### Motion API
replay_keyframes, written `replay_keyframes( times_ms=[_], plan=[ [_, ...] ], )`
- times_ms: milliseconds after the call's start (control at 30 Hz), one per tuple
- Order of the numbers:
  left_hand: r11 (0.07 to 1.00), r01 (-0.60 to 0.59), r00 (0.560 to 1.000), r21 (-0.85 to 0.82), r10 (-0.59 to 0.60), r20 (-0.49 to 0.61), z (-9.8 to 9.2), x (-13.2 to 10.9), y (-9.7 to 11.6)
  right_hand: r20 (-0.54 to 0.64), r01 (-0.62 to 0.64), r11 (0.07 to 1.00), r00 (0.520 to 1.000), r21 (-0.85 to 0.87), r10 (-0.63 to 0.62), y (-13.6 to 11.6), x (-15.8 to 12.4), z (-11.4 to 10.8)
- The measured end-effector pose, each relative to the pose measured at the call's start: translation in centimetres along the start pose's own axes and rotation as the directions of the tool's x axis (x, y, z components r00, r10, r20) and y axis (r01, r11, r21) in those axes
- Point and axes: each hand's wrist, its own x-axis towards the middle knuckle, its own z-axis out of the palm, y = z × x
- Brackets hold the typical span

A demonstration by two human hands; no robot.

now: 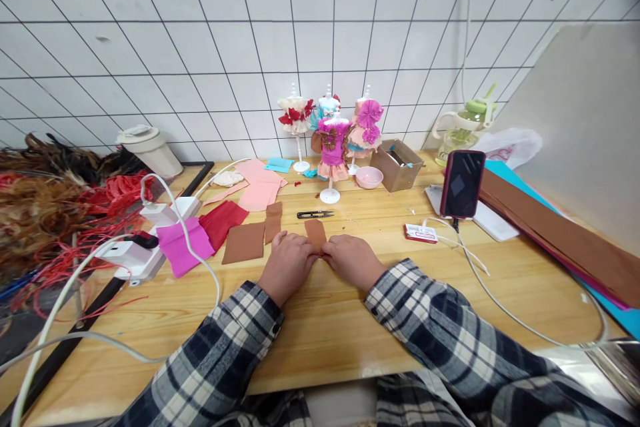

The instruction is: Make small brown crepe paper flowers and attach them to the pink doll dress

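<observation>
Between my two hands is a small piece of brown crepe paper (315, 233), its upper part sticking out above the fingers. My left hand (289, 265) pinches its lower left side. On the lower right edge, the fingers of my right hand (351, 260) are closed too. The fingertips nearly meet and hide the paper's bottom end. Just beyond the hands lie black thread snips (315, 214). To the left of my left hand are a larger brown paper square (243, 243) and a narrow brown strip (273, 221).
Dressed mini mannequins (331, 153) stand at the back beside a pink bowl (369, 177) and a cardboard box (400, 170). Red paper (220, 223) and magenta paper (183, 247) lie left, near power strips (145, 263) and cables. A phone (463, 183) stands upright at right.
</observation>
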Motion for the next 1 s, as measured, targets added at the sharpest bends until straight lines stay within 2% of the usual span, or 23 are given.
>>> replay_keyframes(
  times_ms=[167, 333, 800, 1000],
  plan=[
    [0.999, -0.031, 0.998, 0.027, 0.032, -0.051, -0.02, -0.11, 0.29, -0.018, 0.019, 1.0, 1.0, -0.013, -0.019, -0.11, 0.03, -0.2],
    [0.998, -0.043, 0.999, 0.054, 0.043, -0.001, -0.08, 0.0, 0.21, -0.009, 0.052, 0.998, 0.999, -0.033, -0.052, -0.09, 0.0, -0.29],
    [0.999, -0.031, 0.996, 0.023, 0.029, 0.09, 0.36, 0.25, -0.23, 0.04, -0.096, 0.989, 0.995, 0.108, 0.092, -0.13, 0.07, -0.35],
    [0.997, -0.081, 0.996, 0.003, 0.081, 0.049, 0.16, 0.37, -0.03, 0.037, -0.097, 0.993, 0.995, 0.069, 0.095, -0.23, -0.03, -0.18]
  ],
)
